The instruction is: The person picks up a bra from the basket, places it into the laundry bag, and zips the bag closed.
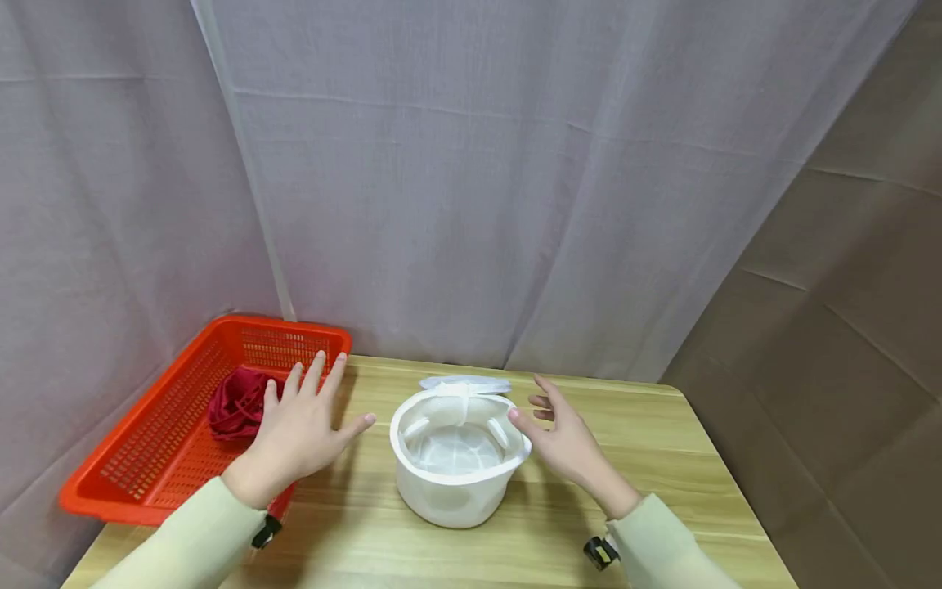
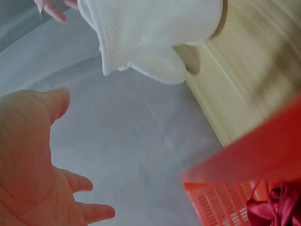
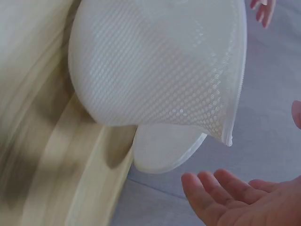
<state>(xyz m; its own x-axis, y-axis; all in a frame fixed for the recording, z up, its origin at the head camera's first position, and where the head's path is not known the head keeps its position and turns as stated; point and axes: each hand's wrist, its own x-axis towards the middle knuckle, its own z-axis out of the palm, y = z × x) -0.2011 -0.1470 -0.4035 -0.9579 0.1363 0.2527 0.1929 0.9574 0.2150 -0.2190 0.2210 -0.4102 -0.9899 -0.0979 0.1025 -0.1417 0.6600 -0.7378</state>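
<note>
Head view. Left hand point(image 1: 302, 425) was spread wide, thumb out, grasping nothing. Basket point(image 1: 287, 342) lay under it and to its left; cloth point(image 1: 239, 401) sat inside, just left of the fingers. Bag point(image 1: 450, 501) stood upright, mouth up, on the table point(image 1: 648, 442), between the 2 hands. Right hand point(image 1: 562, 438), just right of the bag, was relaxed, thumb parted from fingers, holding nothing. Lid point(image 1: 482, 383) lay back from the mouth, ahead of and left of the right palm.

Judgement on handling: best to meet the bag with 2 palms together, level and light; a push from 1 side would probably have creased or slid it. Lid wanted keeping clear of the right fingertips. Basket: soft plastic by its look, slotted walls, slanting sides. Cloth: shiny, satin-like, crumpled.

Left wrist view. Palm showed bare, fingers apart; bag was clear of the thumb, so no contact on this side. Cloth showed thin cords, bunched.

Right wrist view. Fingers bent slightly, a gap between them and the bag. White mesh, small raised bumps, rounded base, firmer trim along the mouth. Lid was a flat oval, smoother-looking, with piped edge. Table: pale, wood-grained.
</note>
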